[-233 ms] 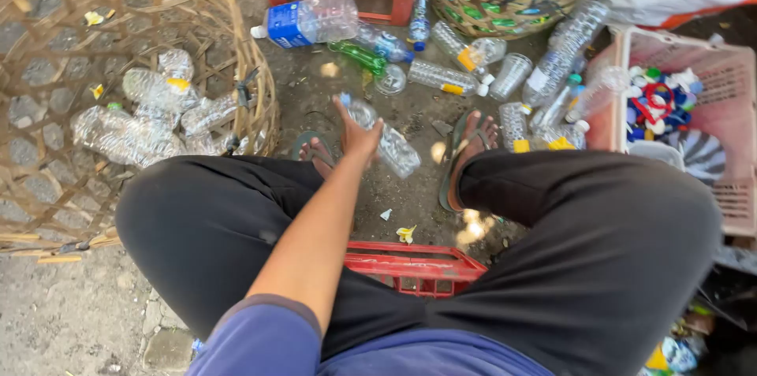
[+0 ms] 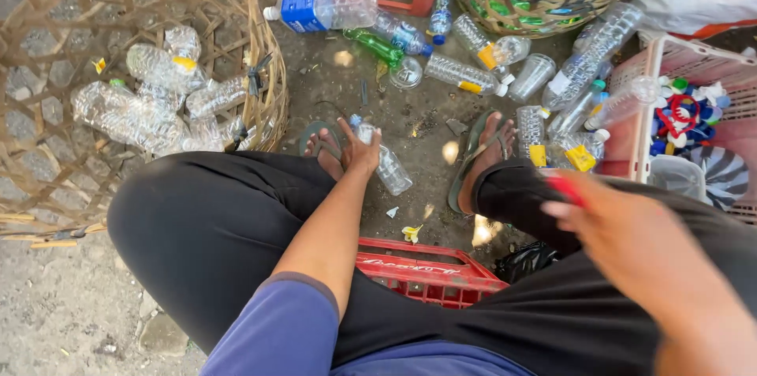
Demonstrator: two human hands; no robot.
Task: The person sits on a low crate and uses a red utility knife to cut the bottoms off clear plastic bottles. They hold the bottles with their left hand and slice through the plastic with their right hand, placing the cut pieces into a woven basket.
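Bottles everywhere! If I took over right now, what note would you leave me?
Left hand: reaching down between the feet, fingers on a clear bottle lying on the ground.
Right hand: raised near the camera, blurred, holding something small and red; I cannot tell what.
Done: a heap of clear bottles lies in the woven basket on the left; loose caps fill the pink crate on the right.
Left: many bottles lie scattered on the ground ahead, some with caps and labels on, and more sit in the far basket.
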